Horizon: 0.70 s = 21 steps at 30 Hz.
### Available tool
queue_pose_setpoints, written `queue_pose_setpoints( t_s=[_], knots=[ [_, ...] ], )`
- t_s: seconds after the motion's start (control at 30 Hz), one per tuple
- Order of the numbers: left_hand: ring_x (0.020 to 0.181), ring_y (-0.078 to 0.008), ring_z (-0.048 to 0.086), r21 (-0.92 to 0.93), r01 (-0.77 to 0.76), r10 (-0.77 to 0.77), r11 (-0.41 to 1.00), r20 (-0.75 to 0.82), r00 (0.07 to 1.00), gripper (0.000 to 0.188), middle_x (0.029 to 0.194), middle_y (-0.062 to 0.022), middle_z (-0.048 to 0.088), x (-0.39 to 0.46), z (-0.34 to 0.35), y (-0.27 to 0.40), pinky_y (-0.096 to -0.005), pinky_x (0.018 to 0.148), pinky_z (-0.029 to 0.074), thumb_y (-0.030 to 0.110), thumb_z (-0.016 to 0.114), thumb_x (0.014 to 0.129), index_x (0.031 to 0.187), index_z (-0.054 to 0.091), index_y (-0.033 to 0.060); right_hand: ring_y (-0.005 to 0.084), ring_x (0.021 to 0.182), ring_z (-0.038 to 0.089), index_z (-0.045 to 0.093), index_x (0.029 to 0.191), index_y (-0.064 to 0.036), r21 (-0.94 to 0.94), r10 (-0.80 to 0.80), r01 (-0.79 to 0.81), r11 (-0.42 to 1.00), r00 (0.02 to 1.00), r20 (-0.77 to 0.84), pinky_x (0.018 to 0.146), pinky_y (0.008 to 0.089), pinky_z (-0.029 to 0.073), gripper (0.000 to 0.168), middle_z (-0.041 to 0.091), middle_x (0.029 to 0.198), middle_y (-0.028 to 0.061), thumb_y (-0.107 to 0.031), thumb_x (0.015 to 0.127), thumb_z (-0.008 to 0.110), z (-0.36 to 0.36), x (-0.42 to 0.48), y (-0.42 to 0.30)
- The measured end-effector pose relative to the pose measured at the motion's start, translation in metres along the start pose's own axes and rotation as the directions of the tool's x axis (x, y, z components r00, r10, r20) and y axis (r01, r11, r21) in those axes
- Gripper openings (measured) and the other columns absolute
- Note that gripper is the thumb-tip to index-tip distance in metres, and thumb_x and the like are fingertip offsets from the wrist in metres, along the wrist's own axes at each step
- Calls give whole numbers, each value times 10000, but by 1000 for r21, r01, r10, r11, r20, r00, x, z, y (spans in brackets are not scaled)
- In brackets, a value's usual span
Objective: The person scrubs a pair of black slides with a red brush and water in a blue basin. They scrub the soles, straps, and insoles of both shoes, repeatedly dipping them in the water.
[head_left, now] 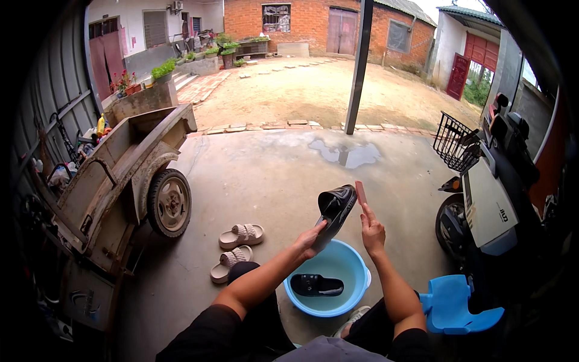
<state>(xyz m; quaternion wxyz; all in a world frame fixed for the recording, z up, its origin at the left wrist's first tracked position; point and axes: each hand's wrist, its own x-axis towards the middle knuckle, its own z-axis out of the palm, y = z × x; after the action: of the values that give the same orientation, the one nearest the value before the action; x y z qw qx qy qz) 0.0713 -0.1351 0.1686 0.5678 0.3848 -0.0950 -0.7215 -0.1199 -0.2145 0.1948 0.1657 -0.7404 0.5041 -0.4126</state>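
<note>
A black slide sandal (pixel 337 206) is in my left hand (pixel 312 237), held by its heel end and tilted up above the basin. In my right hand (pixel 374 230) is a thin reddish brush (pixel 360 192), seen edge-on, close beside the sandal's toe end; whether they touch I cannot tell. Below both hands a light blue plastic basin (pixel 323 312) of water stands on the concrete floor between my legs. A second black slide sandal (pixel 316 285) lies in the basin, its strap end to the left.
Two beige braided-strap sandals (pixel 241 235) stand left of the basin. A rusty metal cart (pixel 131 167) is further left. At the right are a blue plastic chair (pixel 452 303) and an electric scooter (pixel 491 203) with a basket. Ahead are a metal post (pixel 359 68) and a puddle (pixel 346 154).
</note>
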Motion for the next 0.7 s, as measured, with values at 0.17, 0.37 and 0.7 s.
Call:
queue_pose_setpoints(
  t_s=[0.17, 0.37, 0.7],
  knots=[
    [594, -144, 574, -14, -19, 18, 1000, -13, 1000, 279, 750, -24, 626, 3, -5, 3, -270, 458, 416, 443, 606, 960, 980, 634, 166, 335, 808, 697, 571, 1372, -234, 160, 33, -48, 986, 995, 98, 729, 412, 529, 398, 706, 991, 208, -277, 977, 567, -1, -13, -6],
    [614, -142, 581, -110, -166, 150, 980, -141, 979, 277, 756, -16, 622, 18, -29, 11, -273, 467, 422, 438, 583, 973, 982, 628, 165, 360, 866, 700, 564, 1377, -197, 288, -217, 158, 945, 958, 187, 750, 427, 534, 418, 689, 1009, 233, -225, 962, 595, 16, -57, -43],
    [622, -152, 570, 52, -22, 23, 998, -8, 1000, 315, 762, -13, 632, -4, -1, 2, -270, 483, 390, 464, 614, 954, 979, 640, 151, 373, 784, 689, 561, 1375, -285, 30, 42, -44, 999, 998, 44, 715, 468, 522, 396, 700, 843, 197, -331, 982, 544, 5, -6, -9]
  ],
)
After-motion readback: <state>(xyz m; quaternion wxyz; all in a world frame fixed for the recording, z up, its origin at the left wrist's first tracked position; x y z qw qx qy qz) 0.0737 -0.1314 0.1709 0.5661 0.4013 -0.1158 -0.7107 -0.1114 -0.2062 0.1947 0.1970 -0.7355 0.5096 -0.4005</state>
